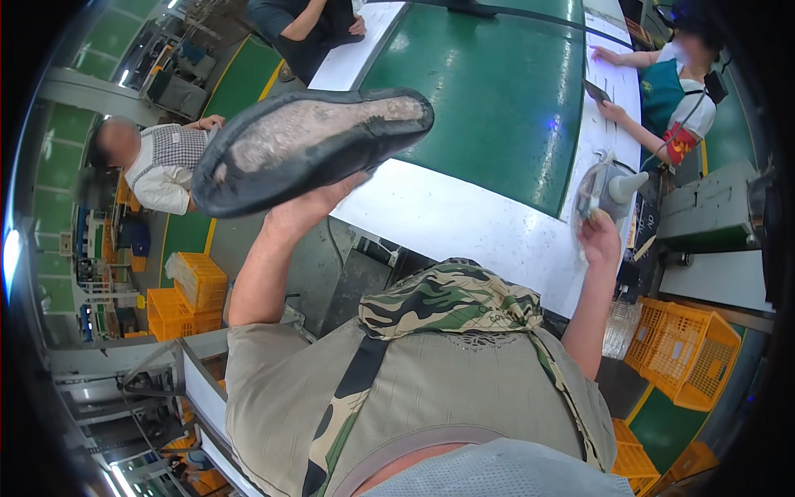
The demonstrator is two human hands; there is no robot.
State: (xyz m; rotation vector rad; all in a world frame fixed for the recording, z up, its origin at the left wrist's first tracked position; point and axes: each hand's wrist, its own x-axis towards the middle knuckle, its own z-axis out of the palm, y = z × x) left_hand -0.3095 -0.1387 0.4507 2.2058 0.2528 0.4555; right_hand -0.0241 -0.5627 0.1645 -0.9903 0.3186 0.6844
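Note:
A black shoe upper (315, 149) is raised over the near left part of the bench, its underside turned up and showing a rough, pale beige sole area. My left hand (310, 207) grips it from below, with the fingers largely hidden behind it. My right hand (600, 236) is at the right side of the white bench top, fingers pinched together around something small that I cannot make out. Just beyond those fingertips stand a shiny, partly clear container (590, 186) and a white bottle with a pointed nozzle (625, 186).
A green conveyor belt (489, 91) runs away from me between white bench edges (439, 207). One co-worker (683, 91) stands at the far right, another (302, 25) at the far left, a third (166, 161) farther left. Yellow crates (683, 352) stand at lower right, and more crates (186, 298) at left.

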